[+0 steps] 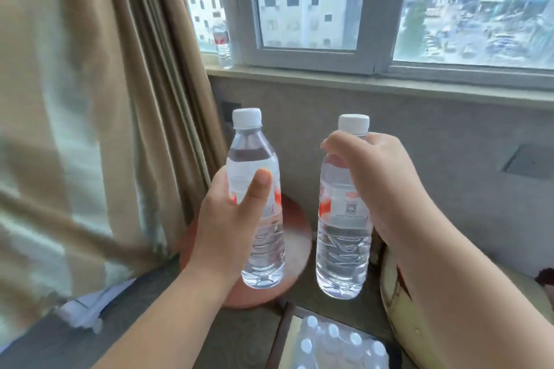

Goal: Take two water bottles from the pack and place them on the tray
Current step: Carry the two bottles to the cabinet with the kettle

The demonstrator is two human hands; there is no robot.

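Note:
I hold two clear water bottles with white caps upright in the air. My left hand (230, 219) grips the left bottle (254, 165) around its red-and-white label. My right hand (374, 177) grips the right bottle (341, 249) near its shoulder, just under the cap. Below and behind them lies a round reddish-brown tray (293, 237), partly hidden by the left bottle and hand. The plastic-wrapped pack of bottles (338, 341) sits at the bottom centre, white caps showing.
A third bottle (223, 42) stands on the window sill (359, 78) at the left. Beige curtains (105, 99) hang at the left. A cream cushioned chair edge (398, 302) is at the right, below my right forearm.

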